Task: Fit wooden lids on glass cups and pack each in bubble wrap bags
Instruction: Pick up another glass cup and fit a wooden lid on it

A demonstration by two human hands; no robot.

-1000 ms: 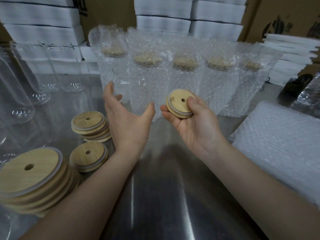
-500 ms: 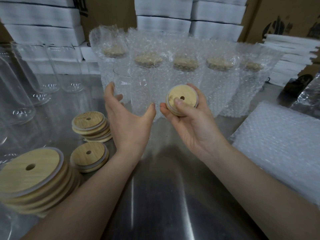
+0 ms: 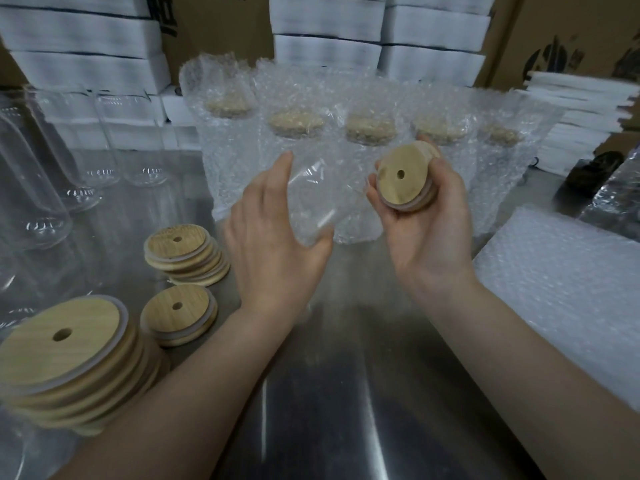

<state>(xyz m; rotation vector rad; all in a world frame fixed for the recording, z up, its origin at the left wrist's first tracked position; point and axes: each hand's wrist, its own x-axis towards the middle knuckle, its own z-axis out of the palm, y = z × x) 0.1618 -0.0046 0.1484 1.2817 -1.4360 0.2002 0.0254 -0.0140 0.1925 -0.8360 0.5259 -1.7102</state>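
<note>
Head view: steel table [image 3: 346, 393] carrying three stacks of lids [image 3: 187, 254] at left, empty glasses [image 3: 52, 174] far left, a row of bagged cups [image 3: 298, 140] at the back and a pile of bubble wrap bags [image 3: 571, 289] at right; white boxes [image 3: 86, 64] and brown cartons [image 3: 214, 26] stand behind. Above the table's middle, the left hand [image 3: 273, 244], grip curved round a clear glass cup [image 3: 311, 192]. Just beside it, the right hand [image 3: 429, 230], grip holding a wooden lid [image 3: 403, 178] with a centre hole.

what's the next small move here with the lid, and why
Probably carry the wooden lid in the right hand across to the mouth of the glass cup that the left hand grips, and seat it. The cup has no lid yet, and the lid is held beside it, not touching.
</note>
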